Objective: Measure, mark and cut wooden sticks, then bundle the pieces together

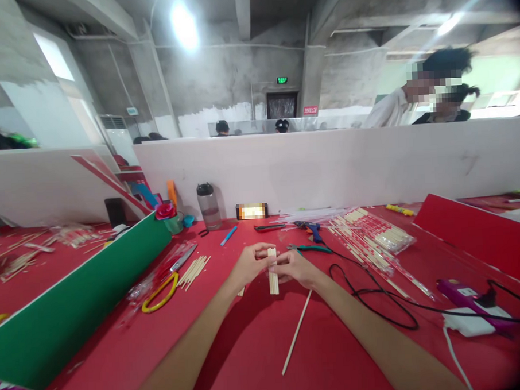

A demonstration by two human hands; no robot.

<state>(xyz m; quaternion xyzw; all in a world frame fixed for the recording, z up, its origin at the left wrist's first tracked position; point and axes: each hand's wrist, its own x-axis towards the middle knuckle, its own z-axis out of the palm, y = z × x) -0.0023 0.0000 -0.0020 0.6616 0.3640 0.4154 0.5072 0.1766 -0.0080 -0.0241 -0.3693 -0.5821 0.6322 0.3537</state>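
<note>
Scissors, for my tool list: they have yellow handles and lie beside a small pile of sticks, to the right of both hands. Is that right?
Not quite: the head view shows the scissors to the left of the left hand and right hand. They do have yellow handles and lie beside the small pile of sticks.

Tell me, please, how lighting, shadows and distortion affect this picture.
Head view: the ceiling lamp blows out to white, and a bluish flare streaks the upper right; head view: soft shadows lie on the red table below the left hand and right hand; head view: wide-angle stretching shows toward the edges, the right corners are dark, and the held sticks are readable.
</note>
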